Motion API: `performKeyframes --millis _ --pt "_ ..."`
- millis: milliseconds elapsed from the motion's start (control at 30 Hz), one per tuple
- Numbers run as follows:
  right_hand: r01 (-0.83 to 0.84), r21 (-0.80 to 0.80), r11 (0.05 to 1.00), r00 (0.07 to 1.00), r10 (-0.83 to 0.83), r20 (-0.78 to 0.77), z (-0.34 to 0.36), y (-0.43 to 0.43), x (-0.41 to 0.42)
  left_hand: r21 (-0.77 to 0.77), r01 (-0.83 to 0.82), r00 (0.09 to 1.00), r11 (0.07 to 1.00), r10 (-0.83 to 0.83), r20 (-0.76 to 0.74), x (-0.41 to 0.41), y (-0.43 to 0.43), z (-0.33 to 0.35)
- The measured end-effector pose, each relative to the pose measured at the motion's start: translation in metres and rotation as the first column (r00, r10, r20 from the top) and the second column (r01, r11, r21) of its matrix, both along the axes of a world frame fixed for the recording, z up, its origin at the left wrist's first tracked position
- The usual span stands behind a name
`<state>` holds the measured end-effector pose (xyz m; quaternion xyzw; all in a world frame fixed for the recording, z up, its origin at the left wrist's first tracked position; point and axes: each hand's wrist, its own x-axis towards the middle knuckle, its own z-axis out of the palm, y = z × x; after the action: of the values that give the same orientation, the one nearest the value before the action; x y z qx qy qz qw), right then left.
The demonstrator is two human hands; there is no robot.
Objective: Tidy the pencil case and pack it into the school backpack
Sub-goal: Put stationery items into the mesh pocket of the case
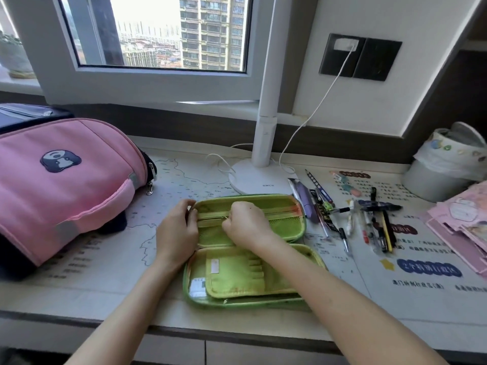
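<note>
Both hands are at work on the green pencil case point(250, 248), which lies opened flat on the worktop point(105, 272) just in front of the lamp base point(259, 180). The case's far-left corner is clamped by the left hand point(177, 230), while the right hand point(246, 223) is closed in a pinch at the zip of the inner mesh pocket point(284, 219), apparently on its small pull.

The step in hand is judged to be working that pocket zip. It is best done with the corner kept pinned so the fabric stays taut, and with the pull drawn straight along the teeth, not lifted, so that the mesh is not caught.

The loose pens point(369, 222) are spread on the worktop to the right of the case, and the pink backpack point(66, 185) lies on its side to the left, well apart from the case.

The pull itself is hidden under the right fingers, so whether it is truly gripped cannot be told. The pocket's contents cannot be made out, and the backpack's opening is not visible, its left part being cut off by the frame.
</note>
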<state>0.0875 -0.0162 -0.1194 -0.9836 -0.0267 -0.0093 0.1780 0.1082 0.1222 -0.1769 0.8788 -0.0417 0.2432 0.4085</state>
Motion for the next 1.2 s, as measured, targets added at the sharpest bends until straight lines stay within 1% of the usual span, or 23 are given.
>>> performKeyframes --millis 33,133,167,267,333,400,500,567,633,700,800,867,967,1033,1067,1133,1200 --pt "0.044 -0.018 0.999 0.999 -0.043 0.018 0.002 -0.013 -0.002 0.009 0.002 1.000 1.000 -0.002 -0.008 0.000 -0.001 0.000" --pt "0.222 -0.156 0.962 0.973 -0.207 0.105 0.010 -0.067 -0.011 0.053 0.016 0.999 0.998 -0.014 -0.040 0.001 0.001 0.002" --pt "0.281 -0.162 0.946 0.958 -0.267 0.100 0.013 -0.087 -0.014 0.074 0.022 0.999 0.997 -0.018 -0.052 0.002 0.001 0.004" --pt "0.385 -0.042 0.922 0.922 -0.381 0.076 0.017 -0.136 -0.013 0.138 0.014 0.995 0.990 -0.001 -0.096 0.008 0.002 0.009" --pt "0.445 0.029 0.895 0.886 -0.444 0.130 0.015 -0.150 0.001 0.141 -0.009 0.992 0.990 0.027 -0.122 0.014 0.003 0.011" --pt "0.456 -0.033 0.889 0.885 -0.449 0.120 0.007 -0.152 0.022 0.108 -0.027 0.987 0.994 0.043 -0.152 0.017 0.003 0.011" --pt "0.417 -0.170 0.893 0.908 -0.418 0.032 -0.007 -0.145 0.048 0.038 -0.029 0.985 0.999 0.035 -0.171 0.019 0.004 0.008" --pt "0.387 -0.260 0.885 0.920 -0.389 0.046 -0.010 -0.142 0.057 -0.008 -0.025 0.987 1.000 0.024 -0.161 0.017 0.005 0.007" --pt "0.357 -0.326 0.876 0.934 -0.346 0.092 -0.010 -0.140 0.061 0.016 -0.008 0.994 1.000 0.010 -0.104 0.016 0.005 0.008" --pt "0.350 -0.339 0.874 0.936 -0.338 0.096 -0.010 -0.140 0.063 0.085 0.030 0.999 0.996 -0.027 -0.025 0.015 0.004 0.010" --pt "0.398 -0.270 0.877 0.915 -0.400 0.052 -0.009 -0.145 0.066 0.203 0.148 0.985 0.968 -0.162 0.055 0.015 0.004 0.013" --pt "0.441 -0.181 0.879 0.897 -0.440 0.046 -0.007 -0.152 0.065 0.330 0.232 0.958 0.915 -0.273 0.084 0.015 0.003 0.014" --pt "0.479 -0.179 0.860 0.877 -0.477 0.056 -0.007 -0.159 0.063 0.550 0.326 0.913 0.768 -0.408 0.028 0.013 -0.002 0.016" --pt "0.494 -0.136 0.859 0.869 -0.491 0.054 -0.008 -0.162 0.060 0.660 0.320 0.906 0.680 -0.424 -0.003 0.016 -0.008 0.018" --pt "0.505 -0.086 0.859 0.863 -0.503 0.044 -0.007 -0.164 0.058 0.690 0.304 0.910 0.658 -0.414 -0.006 0.017 -0.012 0.019" --pt "0.548 0.094 0.831 0.835 -0.550 -0.002 -0.007 -0.170 0.053 0.727 0.272 0.922 0.631 -0.387 -0.009 0.016 -0.018 0.022" --pt "0.576 0.342 0.743 0.801 -0.596 -0.054 -0.006 -0.179 0.050 0.743 0.257 0.929 0.617 -0.369 -0.015 0.016 -0.024 0.022"
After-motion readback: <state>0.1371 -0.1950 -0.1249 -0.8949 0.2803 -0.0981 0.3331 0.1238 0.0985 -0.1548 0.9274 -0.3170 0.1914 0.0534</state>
